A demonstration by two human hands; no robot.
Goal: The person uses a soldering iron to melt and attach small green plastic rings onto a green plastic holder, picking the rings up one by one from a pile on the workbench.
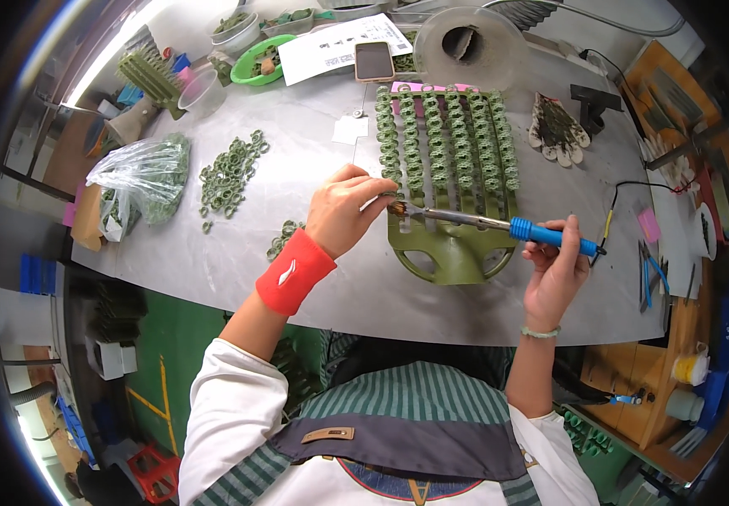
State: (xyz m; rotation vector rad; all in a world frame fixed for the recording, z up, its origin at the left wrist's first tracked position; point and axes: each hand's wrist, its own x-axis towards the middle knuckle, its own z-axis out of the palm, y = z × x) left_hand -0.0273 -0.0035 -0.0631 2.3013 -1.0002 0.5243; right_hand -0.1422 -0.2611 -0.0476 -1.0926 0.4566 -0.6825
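My right hand (552,268) grips the blue handle of a soldering iron (474,221), its metal shaft pointing left. The iron's flat, browned tip lies close by the fingertips of my left hand (343,207). Those fingers are pinched on a small green piece, mostly hidden, at the lower end of the leftmost column. They are over an olive-green rack (455,253) with a broad base and two side loops, lying on the table. Several upright columns of small green rings (440,135) line its bars, with bare stretches nearer me.
Loose green rings (231,175) and a smaller heap (283,239) lie left of my left hand. A plastic bag of green pieces (150,173) is farther left. Behind the rack are a phone (374,61) and a round tub (470,51). A stained glove (558,131) and pliers (653,274) lie right.
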